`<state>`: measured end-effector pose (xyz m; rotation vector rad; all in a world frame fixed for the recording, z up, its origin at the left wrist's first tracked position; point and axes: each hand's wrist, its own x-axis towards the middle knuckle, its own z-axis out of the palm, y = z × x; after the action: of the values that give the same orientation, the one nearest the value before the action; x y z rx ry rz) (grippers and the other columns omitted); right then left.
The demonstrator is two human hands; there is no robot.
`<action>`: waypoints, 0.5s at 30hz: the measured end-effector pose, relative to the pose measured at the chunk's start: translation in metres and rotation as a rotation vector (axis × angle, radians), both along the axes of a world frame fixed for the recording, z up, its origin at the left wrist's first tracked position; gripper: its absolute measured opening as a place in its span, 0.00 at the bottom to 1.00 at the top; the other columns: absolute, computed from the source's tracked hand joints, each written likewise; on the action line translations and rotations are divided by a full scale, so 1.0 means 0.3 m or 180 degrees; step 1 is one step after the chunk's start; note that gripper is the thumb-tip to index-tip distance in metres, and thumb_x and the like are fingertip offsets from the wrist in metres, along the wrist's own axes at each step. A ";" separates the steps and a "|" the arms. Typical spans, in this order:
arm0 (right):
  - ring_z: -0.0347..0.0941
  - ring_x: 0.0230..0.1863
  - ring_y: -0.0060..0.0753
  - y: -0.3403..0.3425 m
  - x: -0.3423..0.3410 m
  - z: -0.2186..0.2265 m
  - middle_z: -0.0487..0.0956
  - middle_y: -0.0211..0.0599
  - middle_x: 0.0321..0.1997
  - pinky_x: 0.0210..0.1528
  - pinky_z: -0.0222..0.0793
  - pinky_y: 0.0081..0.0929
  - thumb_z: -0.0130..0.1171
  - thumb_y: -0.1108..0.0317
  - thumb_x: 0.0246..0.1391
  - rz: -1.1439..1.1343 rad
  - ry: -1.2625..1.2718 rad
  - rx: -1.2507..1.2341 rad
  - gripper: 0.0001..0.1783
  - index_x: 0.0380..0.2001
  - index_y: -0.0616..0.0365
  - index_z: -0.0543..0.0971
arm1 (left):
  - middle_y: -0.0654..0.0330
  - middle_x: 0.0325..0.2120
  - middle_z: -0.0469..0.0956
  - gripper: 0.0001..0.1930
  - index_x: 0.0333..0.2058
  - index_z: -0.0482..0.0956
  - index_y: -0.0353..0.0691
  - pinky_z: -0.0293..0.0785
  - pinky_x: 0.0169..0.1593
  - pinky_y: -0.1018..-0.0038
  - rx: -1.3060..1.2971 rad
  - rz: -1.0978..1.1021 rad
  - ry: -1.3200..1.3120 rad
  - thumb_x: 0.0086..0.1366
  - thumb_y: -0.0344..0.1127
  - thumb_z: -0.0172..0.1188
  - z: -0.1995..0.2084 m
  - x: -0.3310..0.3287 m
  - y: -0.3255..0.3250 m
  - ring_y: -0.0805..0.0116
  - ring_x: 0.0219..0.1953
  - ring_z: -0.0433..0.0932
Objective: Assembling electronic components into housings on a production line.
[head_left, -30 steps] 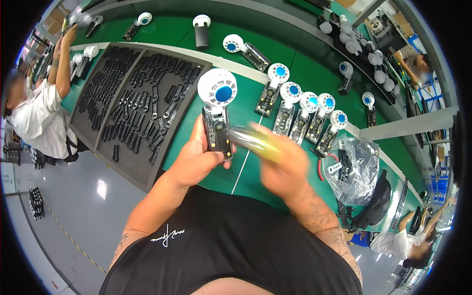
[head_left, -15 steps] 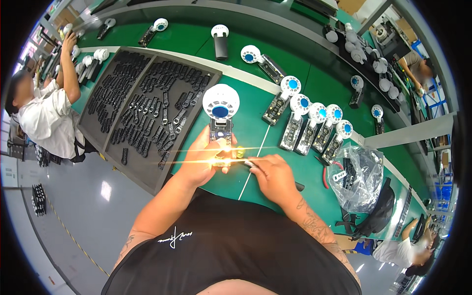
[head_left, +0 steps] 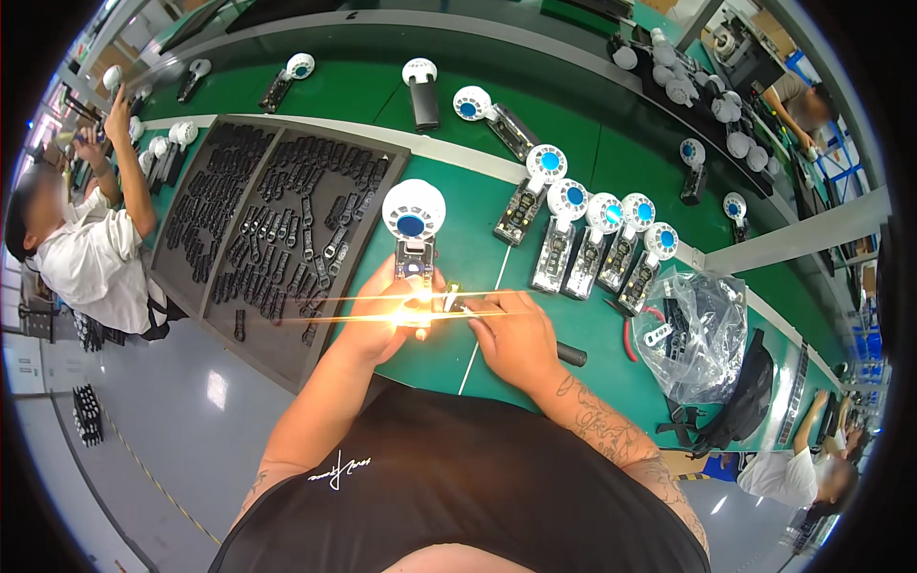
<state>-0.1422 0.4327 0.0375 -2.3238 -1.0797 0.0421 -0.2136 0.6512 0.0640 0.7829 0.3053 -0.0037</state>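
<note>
My left hand (head_left: 374, 307) is wrapped round the handle of a handheld device (head_left: 414, 212) with a white round slotted head and a blue centre. Its handle lacks a cover, so the circuit board shows, and a strong glare hides its lower end. Close beside it, my right hand (head_left: 518, 336) pinches a slim, silver-tipped tool (head_left: 466, 307), the tip directed at the glare. A black ribbed cylinder (head_left: 571, 354) sticks out past that hand; whether it is the tool's other end, I cannot tell. A small yellowish part (head_left: 451, 296) is by the left fingers.
Several similar devices (head_left: 551, 250) lie right of my hands on the green table (head_left: 430, 368). A grey divided tray (head_left: 315, 368) of black parts stands left. To the right are red-handled pliers (head_left: 629, 336), a clear plastic bag (head_left: 707, 334) and a black pouch (head_left: 750, 401). Co-workers sit nearby.
My right hand and the slim tool have moved closer to the device in my left hand. The view has shifted slightly. At far left, a co-worker's second hand has come into sight.
</note>
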 end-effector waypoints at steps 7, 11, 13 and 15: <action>0.75 0.41 0.41 -0.003 0.011 0.036 0.80 0.33 0.47 0.46 0.74 0.35 0.68 0.67 0.56 0.0028 0.0089 0.0069 0.17 0.51 0.51 0.86 | 0.53 0.44 0.80 0.17 0.58 0.71 0.38 0.72 0.24 0.77 0.0239 -0.0029 0.0215 0.73 0.32 0.53 -0.002 0.042 0.067 0.67 0.33 0.78; 0.75 0.41 0.41 -0.021 0.013 0.030 0.79 0.33 0.47 0.47 0.74 0.36 0.69 0.65 0.56 0.0074 0.0136 0.0158 0.18 0.51 0.50 0.86 | 0.54 0.43 0.80 0.14 0.56 0.72 0.39 0.73 0.25 0.77 0.1080 -0.0012 0.0490 0.74 0.33 0.54 0.067 0.191 0.185 0.70 0.35 0.80; 0.75 0.42 0.41 -0.017 0.007 0.032 0.79 0.33 0.47 0.47 0.75 0.36 0.69 0.65 0.56 0.0084 0.0068 0.0190 0.18 0.51 0.50 0.86 | 0.53 0.44 0.80 0.16 0.56 0.72 0.38 0.75 0.25 0.76 0.1406 0.0140 0.0536 0.74 0.35 0.55 0.113 0.324 0.262 0.68 0.36 0.81; 0.75 0.42 0.40 -0.030 0.005 0.027 0.80 0.32 0.47 0.48 0.75 0.36 0.69 0.65 0.56 0.0092 0.0070 0.0157 0.18 0.51 0.50 0.86 | 0.52 0.45 0.80 0.17 0.57 0.72 0.38 0.76 0.26 0.75 0.1606 0.0268 0.0505 0.74 0.38 0.57 0.161 0.484 0.334 0.66 0.37 0.81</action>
<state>-0.1408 0.4237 0.0456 -2.2589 -1.0913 0.0514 -0.0684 0.7515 0.1124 1.2729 0.4997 0.0939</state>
